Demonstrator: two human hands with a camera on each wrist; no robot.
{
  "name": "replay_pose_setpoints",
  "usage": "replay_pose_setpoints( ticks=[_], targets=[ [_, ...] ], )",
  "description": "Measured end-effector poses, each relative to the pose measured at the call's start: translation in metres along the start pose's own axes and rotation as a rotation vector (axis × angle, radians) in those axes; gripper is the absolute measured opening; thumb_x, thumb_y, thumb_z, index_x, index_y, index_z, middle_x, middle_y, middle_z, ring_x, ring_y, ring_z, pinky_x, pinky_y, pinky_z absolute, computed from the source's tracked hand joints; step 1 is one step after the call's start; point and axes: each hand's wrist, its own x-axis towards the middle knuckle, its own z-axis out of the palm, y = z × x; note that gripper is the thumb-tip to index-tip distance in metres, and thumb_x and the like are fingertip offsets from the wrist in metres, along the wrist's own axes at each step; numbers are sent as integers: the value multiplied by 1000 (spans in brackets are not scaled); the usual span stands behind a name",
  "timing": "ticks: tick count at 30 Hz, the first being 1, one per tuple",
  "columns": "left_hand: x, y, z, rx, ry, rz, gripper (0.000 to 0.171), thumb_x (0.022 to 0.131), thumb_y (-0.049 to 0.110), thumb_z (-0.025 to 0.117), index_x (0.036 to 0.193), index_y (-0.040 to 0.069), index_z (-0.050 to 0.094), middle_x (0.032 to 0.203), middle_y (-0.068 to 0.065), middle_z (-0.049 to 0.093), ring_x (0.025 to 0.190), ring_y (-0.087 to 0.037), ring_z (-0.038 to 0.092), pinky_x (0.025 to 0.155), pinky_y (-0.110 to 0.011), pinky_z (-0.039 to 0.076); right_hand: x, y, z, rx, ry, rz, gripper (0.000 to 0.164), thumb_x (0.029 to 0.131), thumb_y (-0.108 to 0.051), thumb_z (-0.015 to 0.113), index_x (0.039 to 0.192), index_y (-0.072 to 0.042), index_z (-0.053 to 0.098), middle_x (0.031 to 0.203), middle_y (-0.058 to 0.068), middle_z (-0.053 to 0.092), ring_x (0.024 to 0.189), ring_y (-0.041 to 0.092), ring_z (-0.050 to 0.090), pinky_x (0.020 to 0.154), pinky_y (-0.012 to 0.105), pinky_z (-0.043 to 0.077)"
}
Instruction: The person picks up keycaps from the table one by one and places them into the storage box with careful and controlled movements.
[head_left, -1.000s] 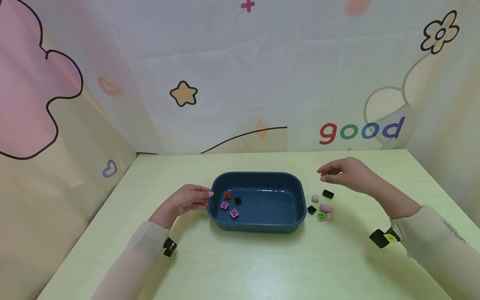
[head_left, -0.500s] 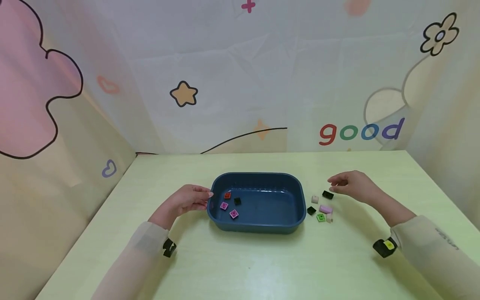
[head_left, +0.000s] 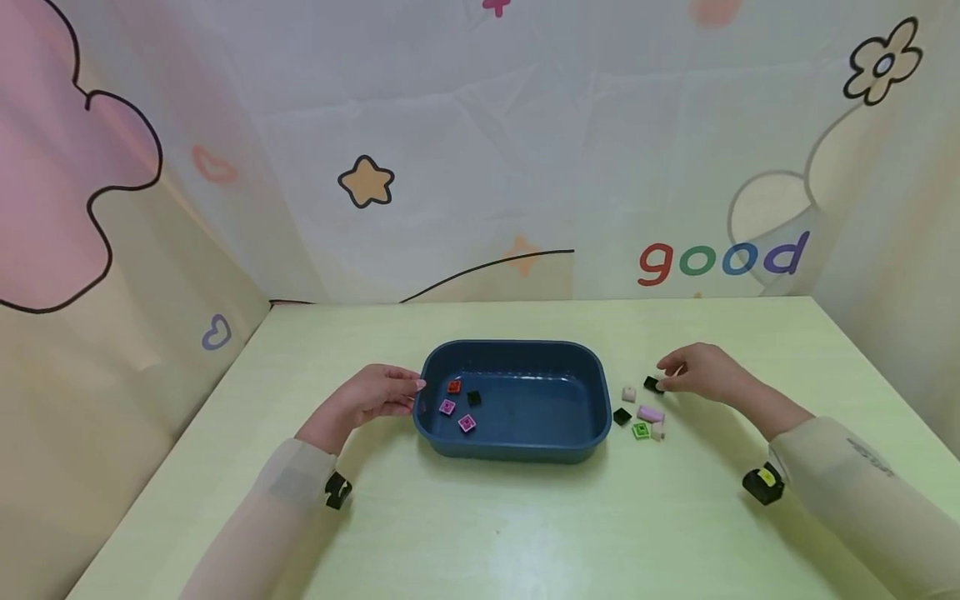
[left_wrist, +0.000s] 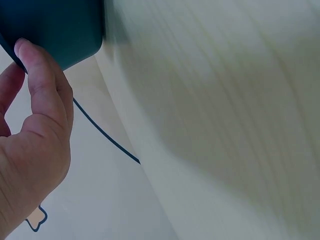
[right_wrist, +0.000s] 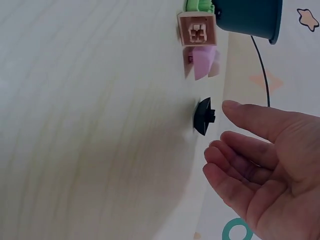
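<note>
In the head view, my left hand (head_left: 378, 393) holds the left rim of a blue rectangular bin (head_left: 510, 455). The left wrist view shows its fingers (left_wrist: 42, 82) along the outer wall of the bin (left_wrist: 75, 30). Just above a small black building block (head_left: 652, 384), my right hand (head_left: 701, 371) has its thumb and fingers apart. From the right wrist, the black block (right_wrist: 202, 117) shows a knob on top, and a gap separates it from the thumb (right_wrist: 245, 112). That hand holds nothing.
Inside the bin's left end lie an orange block (head_left: 453, 387), a black one (head_left: 473, 398) and two magenta ones (head_left: 467, 423). Right of the bin are a green block (head_left: 641, 431), a lilac one (head_left: 650, 413), another black one (head_left: 622, 417) and pale ones (head_left: 629, 393).
My right hand has come down and slightly right, to the black block at the back of the loose group. The left hand stays on the bin's rim.
</note>
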Motion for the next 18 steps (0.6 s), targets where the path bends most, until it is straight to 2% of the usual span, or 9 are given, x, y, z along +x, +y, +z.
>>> replay_pose_setpoints(
  ticks=[4, 18],
  targets=[
    [0, 1, 0, 0, 8, -8, 41, 104, 15, 60, 135, -11, 56, 80, 2, 66, 70, -9, 63, 67, -16, 59, 3, 1, 3, -7, -16, 7, 41, 91, -14, 76, 118, 14, 67, 107, 27, 73, 90, 29, 67, 81, 43, 59],
    [-2, 2, 1, -9, 11, -16, 40, 104, 15, 60, 135, -11, 56, 80, 2, 66, 69, -9, 64, 67, -16, 58, 8, 0, 11, -43, -49, 18, 34, 90, -9, 76, 115, 13, 69, 100, 22, 73, 82, 22, 60, 78, 35, 57]
  ],
)
